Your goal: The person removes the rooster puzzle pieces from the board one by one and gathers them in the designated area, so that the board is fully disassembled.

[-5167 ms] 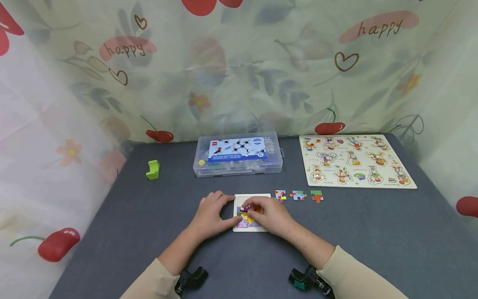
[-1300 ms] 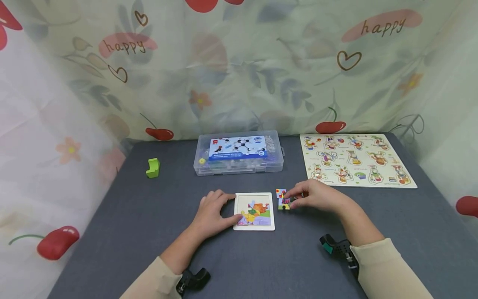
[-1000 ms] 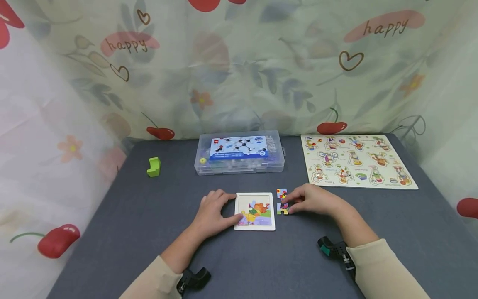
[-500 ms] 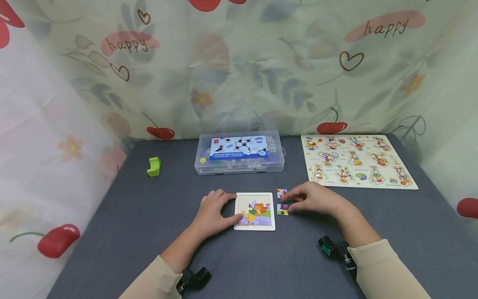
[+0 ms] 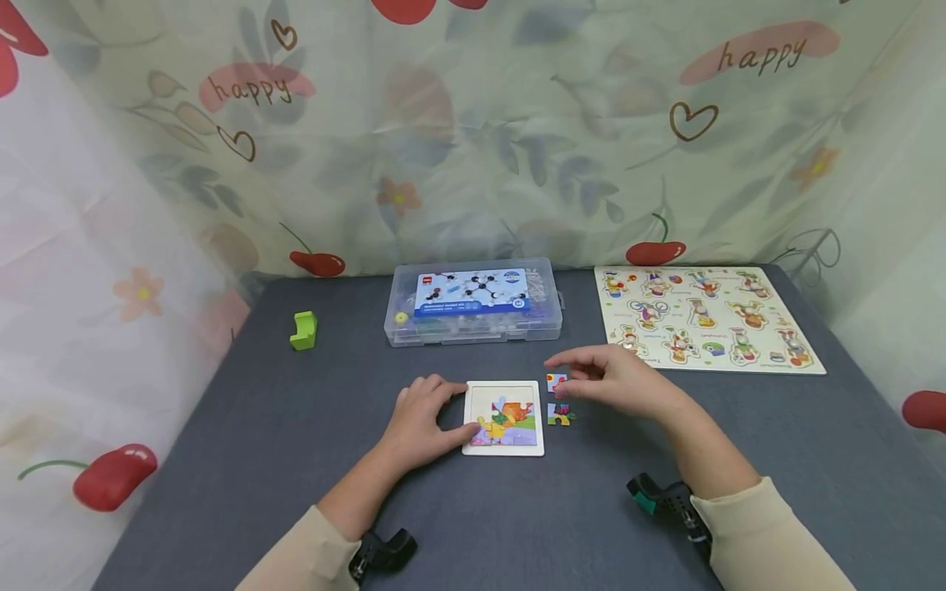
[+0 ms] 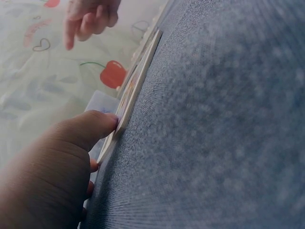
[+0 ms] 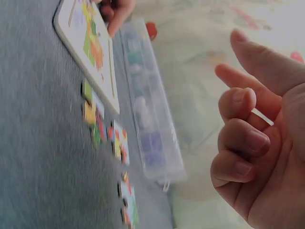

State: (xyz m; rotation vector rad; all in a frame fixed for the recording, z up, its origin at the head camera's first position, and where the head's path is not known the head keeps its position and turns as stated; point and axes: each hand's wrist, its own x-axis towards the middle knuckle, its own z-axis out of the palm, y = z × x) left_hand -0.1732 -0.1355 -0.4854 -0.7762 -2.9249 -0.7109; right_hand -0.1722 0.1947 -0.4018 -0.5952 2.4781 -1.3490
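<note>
My left hand (image 5: pixel 424 423) rests at the left side of a white puzzle frame (image 5: pixel 540 419), thumb pressing its lower left and index finger at its upper left corner. Joined pieces cover part of the frame; its top and upper left are bare. Right of it lie an upper piece (image 5: pixel 554 381) and a lower piece (image 5: pixel 559 414). Over the upper piece hovers my right hand (image 5: pixel 617 379), thumb and index finger apart, nothing between them. The right wrist view shows its other fingers curled, plus another loose piece (image 7: pixel 127 198), which the right hand hides in the head view.
A clear plastic box (image 5: pixel 473 330) with a molecule picture stands at the back middle. At the back right lies a large picture board (image 5: pixel 713 316), its near left corner behind my right hand. A green block (image 5: pixel 303 331) sits at the back left.
From over the frame 5.2 s ago, my right hand moved right, where the lower piece now lies. Since half a second ago it has risen from beside that piece, thumb and index finger spreading.
</note>
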